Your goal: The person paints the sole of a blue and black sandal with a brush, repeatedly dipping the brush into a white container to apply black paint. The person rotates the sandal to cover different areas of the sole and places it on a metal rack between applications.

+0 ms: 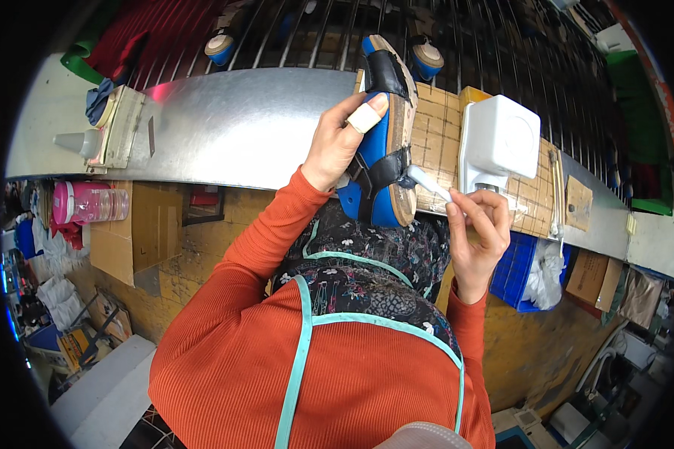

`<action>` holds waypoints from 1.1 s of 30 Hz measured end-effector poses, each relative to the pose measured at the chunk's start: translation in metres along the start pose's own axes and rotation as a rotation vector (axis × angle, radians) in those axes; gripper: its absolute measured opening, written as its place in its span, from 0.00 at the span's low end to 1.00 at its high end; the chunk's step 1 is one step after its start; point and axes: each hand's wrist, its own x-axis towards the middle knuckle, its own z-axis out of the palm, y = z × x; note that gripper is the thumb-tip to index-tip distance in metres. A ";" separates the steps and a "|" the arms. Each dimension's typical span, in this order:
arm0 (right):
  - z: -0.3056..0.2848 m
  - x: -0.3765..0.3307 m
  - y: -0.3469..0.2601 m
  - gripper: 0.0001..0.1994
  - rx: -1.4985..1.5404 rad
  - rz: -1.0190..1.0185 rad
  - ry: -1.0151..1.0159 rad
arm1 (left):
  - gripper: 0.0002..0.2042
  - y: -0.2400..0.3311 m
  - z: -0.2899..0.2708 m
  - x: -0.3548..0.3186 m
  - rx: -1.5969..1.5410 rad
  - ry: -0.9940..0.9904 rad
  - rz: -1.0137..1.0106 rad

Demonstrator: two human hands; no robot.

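My left hand (344,138) is closed around a black-strapped sandal (388,166) built on a blue shoe last, its thumb wrapped in pale tape. The sandal is turned so that the edge of its tan sole faces right. In my right hand (483,232), thumb and fingers pinch a slim white tool (429,183). The tool's thicker end is at the sole's edge, near the strap; its exact kind does not show. Just beyond my right hand, a white boxy plastic container (502,138) stands on a tan gridded board (436,120).
A metal worktop (232,123) crosses in front of me, with a rack of metal bars (307,37) behind it carrying more blue-lasted shoes (219,49). Below the worktop are a blue crate (513,269), a cardboard box (138,232) and a pink jug (90,202).
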 end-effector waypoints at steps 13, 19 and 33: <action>-0.010 0.006 0.018 0.10 0.229 -0.017 -0.139 | 0.28 0.003 -0.003 0.017 -0.099 -0.114 -0.170; -0.017 0.015 0.019 0.10 0.186 -0.110 -0.150 | 0.26 0.006 -0.001 0.026 -0.210 -0.207 -0.285; -0.024 0.038 0.010 0.13 0.193 -0.237 -0.168 | 0.30 0.005 0.008 0.024 -0.330 -0.258 -0.409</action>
